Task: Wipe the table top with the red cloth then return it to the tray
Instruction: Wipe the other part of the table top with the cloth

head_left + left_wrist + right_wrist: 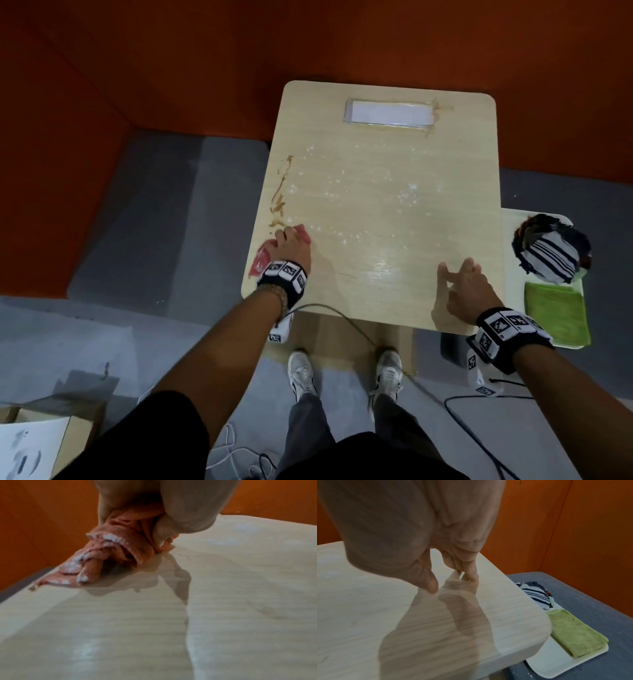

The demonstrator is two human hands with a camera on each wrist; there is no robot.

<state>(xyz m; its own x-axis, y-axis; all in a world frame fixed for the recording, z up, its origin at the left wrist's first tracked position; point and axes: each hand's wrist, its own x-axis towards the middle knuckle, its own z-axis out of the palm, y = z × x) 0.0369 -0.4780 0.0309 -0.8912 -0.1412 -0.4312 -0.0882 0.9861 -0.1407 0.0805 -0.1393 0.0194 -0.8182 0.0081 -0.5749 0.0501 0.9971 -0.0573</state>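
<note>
My left hand (291, 244) grips the bunched red cloth (262, 257) and presses it on the light wooden table top (376, 212) at the near left edge. In the left wrist view the red cloth (120, 550) carries clumps of white powder. A brown smear (281, 195) runs along the left edge just beyond the cloth. White specks (342, 192) are scattered over the middle. My right hand (460, 279) rests empty on the near right part, fingertips (470, 576) touching the wood. The white tray (510, 240) sits lower, right of the table.
On the tray lie a folded green cloth (556, 313) and a striped dark bundle (551, 253). A white rectangular block (388, 113) stands at the table's far end with a brown stain (436, 116) beside it. Orange walls surround the table; cables (479, 411) trail on the floor.
</note>
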